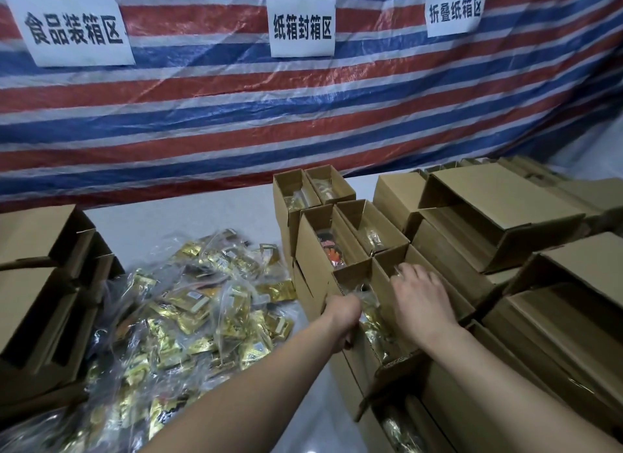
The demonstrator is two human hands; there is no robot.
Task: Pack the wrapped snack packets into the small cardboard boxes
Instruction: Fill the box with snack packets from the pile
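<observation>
Nearest, at 5 o'clock: an open cardboard box with a gold packet inside, partly cut off by the frame edge.

Both forearms reach in from the bottom toward centre-right. Left hand curled into a fist at the left wall of the open small box, fingers gripping the clear wrapper of a gold snack packet lying lengthwise in that box. Right hand palm down over the same box, fingers bent into it at the far end; whether they pinch the wrapper or only press, cannot tell.

Packet look: shiny gold foil pieces sealed in crinkled transparent plastic, long and narrow, filling the box's length.

At 8 o'clock: a loose heap of snack packets on the pale surface, same gold foil in clear bags, a few with dark or orange print.

At 9 o'clock: stacked empty boxes, openings facing right.

At 12 to 1 o'clock beyond the hands: four filled open boxes in two rows, one showing an orange-and-black packet.

At 2 to 4 o'clock: larger stack of empty cartons lying on their sides.

Far: red, white and blue striped tarpaulin bearing three white paper signs with Chinese characters.
</observation>
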